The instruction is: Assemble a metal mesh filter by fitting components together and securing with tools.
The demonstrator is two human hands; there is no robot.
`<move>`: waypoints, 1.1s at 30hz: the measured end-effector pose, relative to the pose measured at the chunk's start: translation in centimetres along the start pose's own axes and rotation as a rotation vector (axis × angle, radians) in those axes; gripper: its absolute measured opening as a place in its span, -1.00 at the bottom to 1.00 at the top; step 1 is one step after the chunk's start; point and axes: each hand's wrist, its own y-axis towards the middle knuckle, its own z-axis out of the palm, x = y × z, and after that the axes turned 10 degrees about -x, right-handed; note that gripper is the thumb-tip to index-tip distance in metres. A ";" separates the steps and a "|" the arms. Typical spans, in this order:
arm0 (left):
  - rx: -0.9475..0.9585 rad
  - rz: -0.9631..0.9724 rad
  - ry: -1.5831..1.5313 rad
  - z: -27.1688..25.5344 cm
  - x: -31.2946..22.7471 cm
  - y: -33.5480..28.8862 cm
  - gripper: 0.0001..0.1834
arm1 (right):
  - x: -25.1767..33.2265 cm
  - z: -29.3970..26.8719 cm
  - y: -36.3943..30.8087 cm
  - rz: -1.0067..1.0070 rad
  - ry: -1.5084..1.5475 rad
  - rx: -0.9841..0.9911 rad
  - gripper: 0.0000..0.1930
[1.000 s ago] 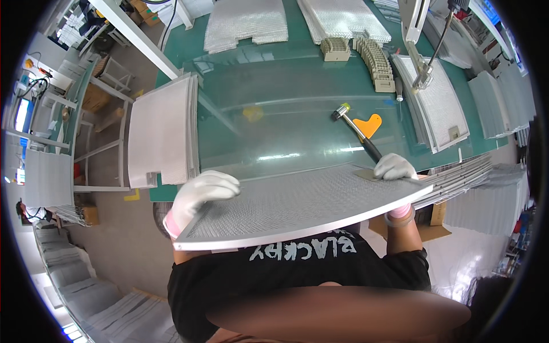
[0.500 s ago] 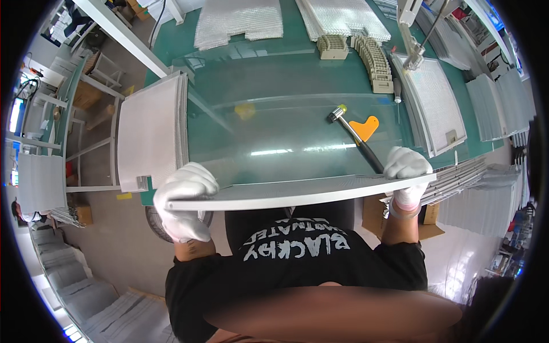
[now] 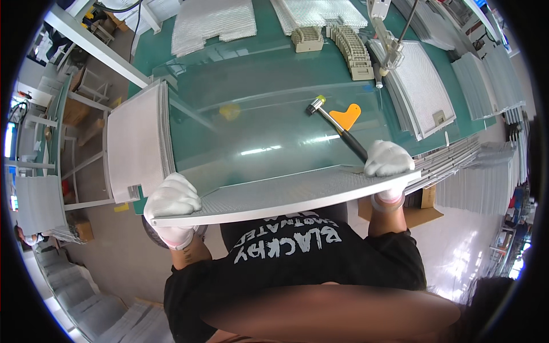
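White-gloved, my left hand [image 3: 173, 198] is closed on one end of a framed mesh panel [image 3: 274, 191]; my right hand [image 3: 389, 159] grips the other end. On camera I see the panel overlap the near edge of the green table [image 3: 257, 74], but cannot tell whether they touch. Beyond lie a mallet [image 3: 350, 140] and an orange flat tool [image 3: 346, 116].

The left hand [image 3: 172, 199] and right hand [image 3: 389, 159] wear white fabric gloves [image 3: 384, 155]. A pink cuff [image 3: 390, 200] shows at the right wrist, with a pale bangle [image 3: 377, 204] just below. Small dark marks, perhaps a tattoo [image 3: 187, 256], sit on the left forearm [image 3: 199, 252]. The shirt [image 3: 320, 266] is black, loose and short-sleeved, with pale block lettering [image 3: 286, 243] across the chest.
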 end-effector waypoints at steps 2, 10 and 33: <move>0.005 0.008 0.011 -0.7 0.1 -0.2 -0.35 | 0.4 0.4 0.1 0.096 -0.059 -0.098 -0.48; 0.120 -0.026 -0.108 -4.2 1.1 -1.3 -0.44 | -0.6 0.1 -0.1 -0.013 -0.031 0.104 -0.62; -0.034 -0.594 0.218 -9.7 1.0 -1.5 -0.59 | 0.2 -1.1 -4.0 0.520 -0.417 -0.112 -0.58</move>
